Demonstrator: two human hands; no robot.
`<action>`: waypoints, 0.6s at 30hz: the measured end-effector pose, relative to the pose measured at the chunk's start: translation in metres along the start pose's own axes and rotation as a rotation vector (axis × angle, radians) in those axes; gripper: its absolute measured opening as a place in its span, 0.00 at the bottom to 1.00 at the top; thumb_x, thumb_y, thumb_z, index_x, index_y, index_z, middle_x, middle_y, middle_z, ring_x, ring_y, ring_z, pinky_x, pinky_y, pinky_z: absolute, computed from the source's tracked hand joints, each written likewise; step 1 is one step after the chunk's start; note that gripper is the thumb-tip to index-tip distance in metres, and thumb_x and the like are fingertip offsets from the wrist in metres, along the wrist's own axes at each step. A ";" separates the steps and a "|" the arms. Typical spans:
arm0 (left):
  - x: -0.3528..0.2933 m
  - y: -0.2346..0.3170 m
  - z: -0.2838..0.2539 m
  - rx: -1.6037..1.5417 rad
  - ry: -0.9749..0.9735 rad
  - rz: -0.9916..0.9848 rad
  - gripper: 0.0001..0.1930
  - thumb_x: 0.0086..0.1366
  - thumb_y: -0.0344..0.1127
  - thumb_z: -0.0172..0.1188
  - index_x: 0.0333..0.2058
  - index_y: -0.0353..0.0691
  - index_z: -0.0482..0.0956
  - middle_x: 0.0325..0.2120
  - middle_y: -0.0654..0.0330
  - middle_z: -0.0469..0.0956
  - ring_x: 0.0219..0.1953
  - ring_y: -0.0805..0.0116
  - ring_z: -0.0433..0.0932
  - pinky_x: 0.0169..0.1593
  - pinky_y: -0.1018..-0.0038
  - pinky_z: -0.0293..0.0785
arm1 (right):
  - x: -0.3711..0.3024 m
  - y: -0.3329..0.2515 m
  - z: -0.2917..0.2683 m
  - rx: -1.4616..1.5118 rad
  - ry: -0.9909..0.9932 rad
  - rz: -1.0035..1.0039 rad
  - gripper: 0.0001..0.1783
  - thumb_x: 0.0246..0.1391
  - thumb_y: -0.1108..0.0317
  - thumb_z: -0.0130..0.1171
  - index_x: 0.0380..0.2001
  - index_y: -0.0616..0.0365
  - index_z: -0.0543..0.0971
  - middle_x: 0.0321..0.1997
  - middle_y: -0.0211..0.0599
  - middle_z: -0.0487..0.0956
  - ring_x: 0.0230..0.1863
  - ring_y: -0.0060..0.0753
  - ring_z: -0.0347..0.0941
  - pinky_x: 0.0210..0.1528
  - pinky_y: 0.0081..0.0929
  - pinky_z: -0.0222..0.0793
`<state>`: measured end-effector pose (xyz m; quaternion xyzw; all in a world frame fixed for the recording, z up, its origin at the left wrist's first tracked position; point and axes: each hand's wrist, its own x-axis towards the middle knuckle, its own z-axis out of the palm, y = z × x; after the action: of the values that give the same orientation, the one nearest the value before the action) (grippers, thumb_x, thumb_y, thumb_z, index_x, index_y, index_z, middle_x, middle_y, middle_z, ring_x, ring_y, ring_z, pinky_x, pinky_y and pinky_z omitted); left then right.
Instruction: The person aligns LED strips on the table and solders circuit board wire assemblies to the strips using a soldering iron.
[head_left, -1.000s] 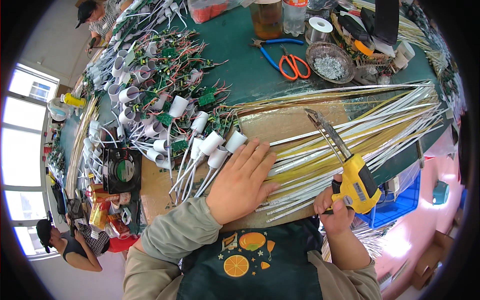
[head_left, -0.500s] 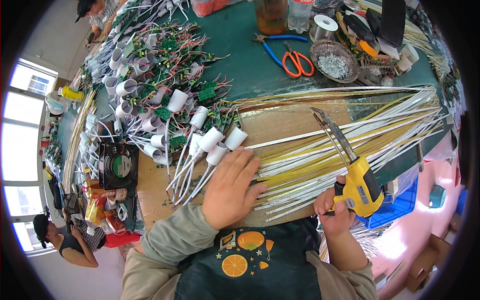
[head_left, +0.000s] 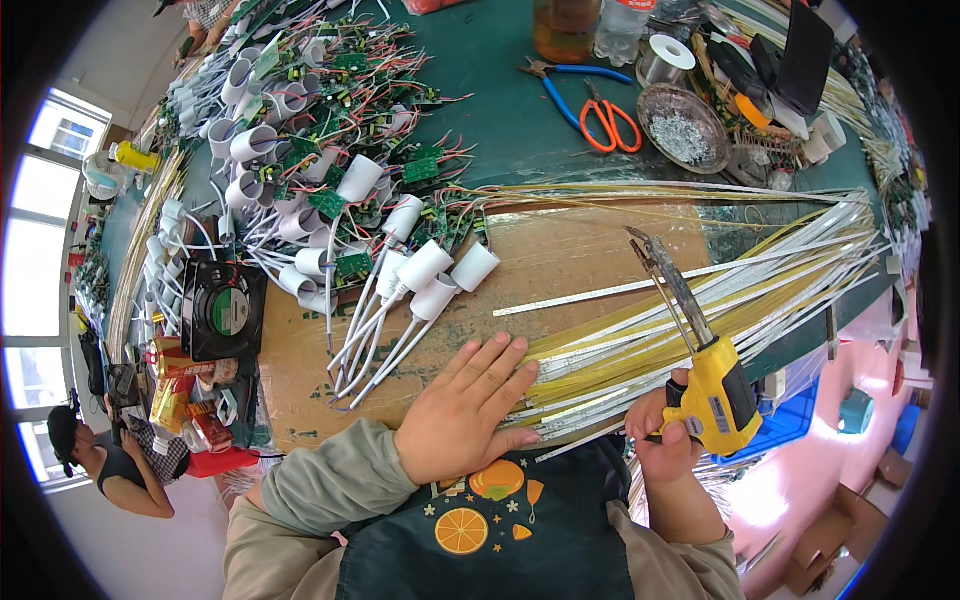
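Observation:
My left hand (head_left: pixel 463 412) lies flat, fingers stretched out, on the cardboard (head_left: pixel 590 235) with its fingertips against the near ends of a spread bundle of white and yellow LED-like strips (head_left: pixel 690 325). In my right hand (head_left: pixel 660 437) is a yellow and black soldering gun (head_left: pixel 722 397), its long tip pointing away from me over the strips. One white strip (head_left: pixel 600 297) lies apart from the bundle. Left of the strips are white cylindrical housings with cables (head_left: pixel 428 266), beside a heap of green circuit boards (head_left: pixel 422 170) with red and white wires.
A black fan (head_left: pixel 222 310) stands at the left. At the back are blue-handled pliers (head_left: pixel 562 90), orange-handled scissors (head_left: pixel 608 125), a bowl of metal bits (head_left: pixel 685 130), a solder spool (head_left: pixel 665 60) and bottles (head_left: pixel 624 30). A blue crate (head_left: pixel 785 415) stands below the right edge. Other people are at the left.
My left hand has drawn back toward me, away from the white housings, along the strip ends. The soldering gun stays in my right hand, nearly in place. The view has shifted slightly.

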<state>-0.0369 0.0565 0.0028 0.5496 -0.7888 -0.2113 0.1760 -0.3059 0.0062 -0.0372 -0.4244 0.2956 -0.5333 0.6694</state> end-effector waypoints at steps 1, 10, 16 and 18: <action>0.002 -0.002 -0.003 -0.002 0.001 -0.002 0.39 0.60 0.51 0.69 0.63 0.34 0.69 0.65 0.43 0.66 0.69 0.42 0.63 0.70 0.50 0.58 | 0.000 0.000 0.000 -0.005 0.003 0.007 0.38 0.59 0.52 0.67 0.62 0.63 0.63 0.23 0.30 0.69 0.20 0.26 0.66 0.23 0.28 0.68; 0.037 -0.023 -0.018 0.091 0.311 -0.036 0.12 0.58 0.31 0.67 0.41 0.38 0.82 0.38 0.56 0.81 0.40 0.54 0.78 0.45 0.62 0.74 | 0.002 0.004 -0.001 -0.006 0.011 0.026 0.38 0.60 0.52 0.66 0.62 0.63 0.62 0.23 0.30 0.69 0.21 0.26 0.67 0.24 0.27 0.68; 0.041 -0.018 -0.019 0.004 0.169 -0.080 0.10 0.59 0.31 0.66 0.40 0.39 0.82 0.37 0.56 0.79 0.40 0.53 0.78 0.46 0.62 0.75 | 0.001 0.005 -0.003 -0.002 0.024 0.001 0.38 0.61 0.52 0.66 0.63 0.64 0.62 0.23 0.30 0.69 0.21 0.26 0.67 0.24 0.27 0.68; 0.036 -0.023 -0.018 0.016 0.118 -0.109 0.11 0.59 0.31 0.66 0.41 0.39 0.82 0.38 0.55 0.78 0.42 0.53 0.78 0.48 0.61 0.75 | 0.001 0.006 -0.002 -0.012 0.008 -0.001 0.39 0.61 0.52 0.66 0.63 0.64 0.62 0.24 0.30 0.69 0.21 0.26 0.67 0.24 0.27 0.68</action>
<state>-0.0209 0.0133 0.0074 0.6048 -0.7476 -0.1817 0.2059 -0.3051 0.0052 -0.0434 -0.4265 0.3014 -0.5334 0.6654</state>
